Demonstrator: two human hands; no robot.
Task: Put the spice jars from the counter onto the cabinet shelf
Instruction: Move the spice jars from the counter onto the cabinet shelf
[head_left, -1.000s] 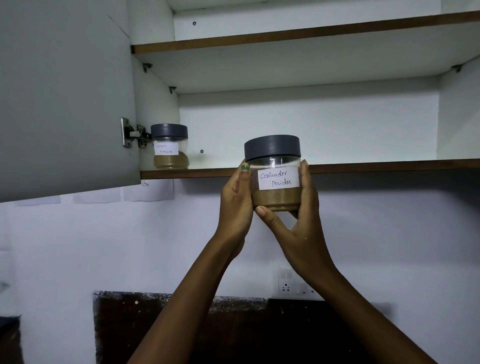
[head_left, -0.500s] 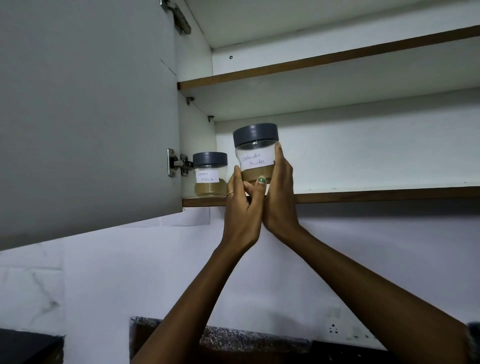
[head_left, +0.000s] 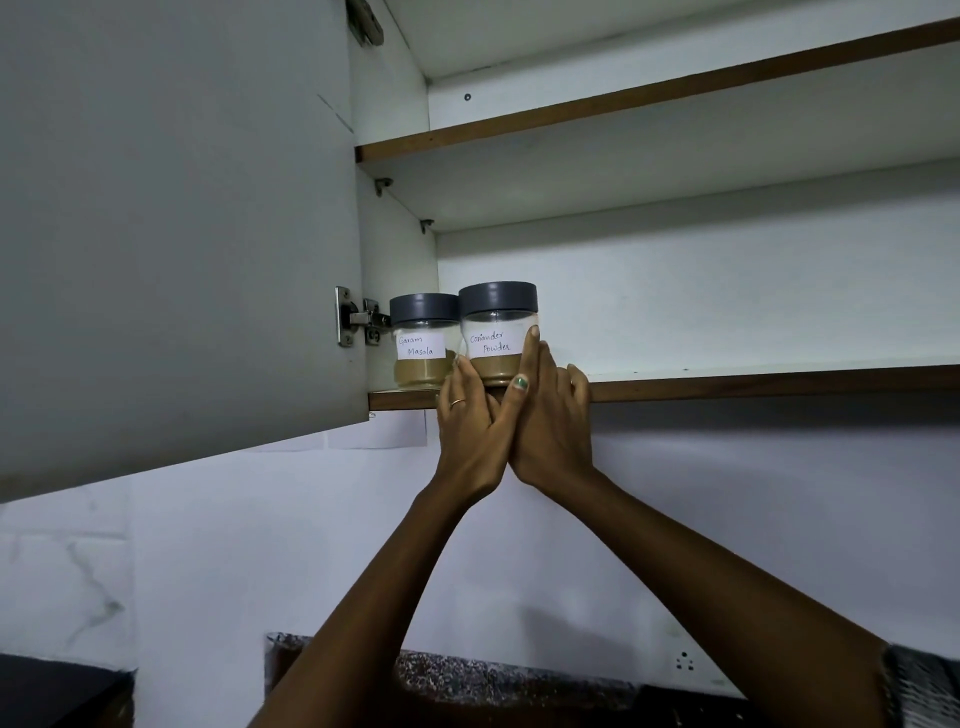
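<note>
A white wall cabinet with its door (head_left: 171, 234) swung open fills the upper frame; a dark stone counter (head_left: 467, 670) shows along the bottom edge. Left of centre, on the lower shelf (head_left: 753, 384), the coriander powder jar (head_left: 497, 335) stands at the front edge, just beside the garam masala jar (head_left: 422, 340). It looks rigid, smooth-walled and light, best clasped around its sides below the lid. The left hand (head_left: 470, 431) and right hand (head_left: 550, 415) cup its base from both sides, fingers curled against it.
</note>
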